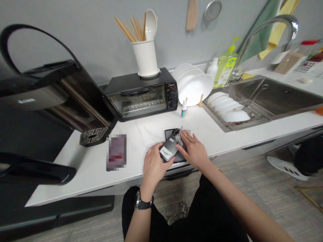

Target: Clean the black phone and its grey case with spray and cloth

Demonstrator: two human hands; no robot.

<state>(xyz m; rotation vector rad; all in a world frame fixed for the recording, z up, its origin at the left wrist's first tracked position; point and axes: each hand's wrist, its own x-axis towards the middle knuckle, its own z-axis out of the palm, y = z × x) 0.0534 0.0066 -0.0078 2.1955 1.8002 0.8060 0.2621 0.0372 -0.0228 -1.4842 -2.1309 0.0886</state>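
Dark phone (172, 147) at the frame's centre, left hand (154, 164) gripping its edges between thumb and fingers, right hand (194, 149) over crumpled grey cloth (177, 137), its grip unclear.

A black toaster oven (140, 97) is set near the wall, topped by a white container (145, 57) in which chopsticks (126, 31) and a white spoon (150, 25) are held. To its left, a tall black machine (83, 97) can be seen. White plates (195, 89) are stacked on edge beside the oven. White bowls (227, 109) are lined up at the near-left end of the sink (285, 89), over which a chrome faucet (272, 21) is arched. Behind it, a bottle of green soap (225, 69) is placed. A wooden spatula (192, 15), a strainer (212, 10), a green cloth (264, 40) and a yellow cloth (276, 36) are hung above.
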